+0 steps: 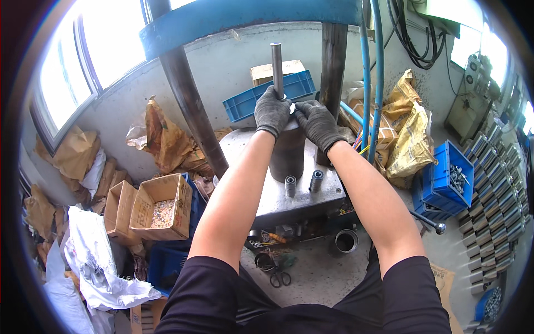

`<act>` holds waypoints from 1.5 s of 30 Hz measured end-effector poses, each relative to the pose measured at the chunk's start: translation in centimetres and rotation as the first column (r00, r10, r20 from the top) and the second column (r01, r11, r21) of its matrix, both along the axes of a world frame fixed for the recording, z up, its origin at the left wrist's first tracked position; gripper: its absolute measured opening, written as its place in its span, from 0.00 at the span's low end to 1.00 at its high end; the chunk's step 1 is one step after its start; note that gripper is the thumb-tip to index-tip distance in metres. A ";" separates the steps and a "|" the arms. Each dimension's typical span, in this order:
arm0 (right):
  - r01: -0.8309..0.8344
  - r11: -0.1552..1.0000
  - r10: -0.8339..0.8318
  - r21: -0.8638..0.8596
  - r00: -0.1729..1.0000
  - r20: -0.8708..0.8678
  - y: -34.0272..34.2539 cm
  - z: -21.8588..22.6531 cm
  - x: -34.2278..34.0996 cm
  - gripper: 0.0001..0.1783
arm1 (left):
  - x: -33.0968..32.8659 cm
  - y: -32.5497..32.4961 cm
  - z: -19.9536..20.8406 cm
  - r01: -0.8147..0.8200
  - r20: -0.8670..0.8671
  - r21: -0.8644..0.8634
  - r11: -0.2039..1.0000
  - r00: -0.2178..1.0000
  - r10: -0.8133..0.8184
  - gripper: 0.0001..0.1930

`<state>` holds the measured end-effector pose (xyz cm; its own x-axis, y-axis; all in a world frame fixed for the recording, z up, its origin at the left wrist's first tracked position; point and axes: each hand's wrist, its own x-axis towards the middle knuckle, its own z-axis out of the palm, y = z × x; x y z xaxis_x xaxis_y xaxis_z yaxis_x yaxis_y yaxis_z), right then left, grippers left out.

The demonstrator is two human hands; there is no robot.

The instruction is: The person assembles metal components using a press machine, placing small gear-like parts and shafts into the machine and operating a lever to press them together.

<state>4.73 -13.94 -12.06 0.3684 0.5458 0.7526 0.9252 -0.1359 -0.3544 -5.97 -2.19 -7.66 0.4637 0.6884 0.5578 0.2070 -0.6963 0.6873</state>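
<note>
My left hand [271, 113], in a dark grey knit glove, is closed round the lower end of an upright metal tube [277, 62]. My right hand [320, 123], gloved alike, has its fingers pinched together close to the left thumb. Between the hands shows a small whitish piece [292, 108], too small to name. Both hands are above a thick dark metal cylinder [286, 156] that stands on a steel press table [250, 192]. Two short ribbed metal parts, one on the left [290, 186] and one on the right [316, 181], stand upright in front of the cylinder.
Press columns [192, 106] and a blue crossbeam [250, 16] frame the work. Behind lies a tilted blue crate [270, 96]. Cardboard boxes [161, 209] stand left; a blue bin [450, 178] of metal parts and stacked metal tubes [495, 206] are right. Scissors [280, 278] lie below.
</note>
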 end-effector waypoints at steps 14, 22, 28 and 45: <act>0.091 0.996 -0.091 -0.008 0.992 -0.088 -0.5 0.9 -1.8 0.22 | 0.1 -2.1 -0.8 0.600 0.962 0.005 0.800 0.217 -0.169 0.25; 0.093 0.995 -0.098 -0.039 0.982 -0.164 -1.0 1.7 -2.7 0.25 | -0.4 -1.1 -1.3 0.671 0.906 0.051 0.740 0.280 -0.316 0.13; 0.151 0.987 -0.156 -0.054 0.982 -0.104 -0.9 1.4 -2.4 0.23 | -1.0 -2.6 -0.4 0.656 0.920 -0.107 0.747 0.350 -0.175 0.14; -0.178 0.941 0.206 -0.289 0.976 0.069 -19.2 1.8 -9.7 0.15 | -1.3 -2.7 4.0 0.635 0.714 -0.199 0.747 0.616 -0.333 0.08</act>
<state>-5.02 -33.14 -10.25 0.1689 0.7922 0.5865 0.9713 -0.0326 -0.2357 -7.27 -4.86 -3.63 0.4621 0.6809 0.5682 -0.6352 -0.1929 0.7478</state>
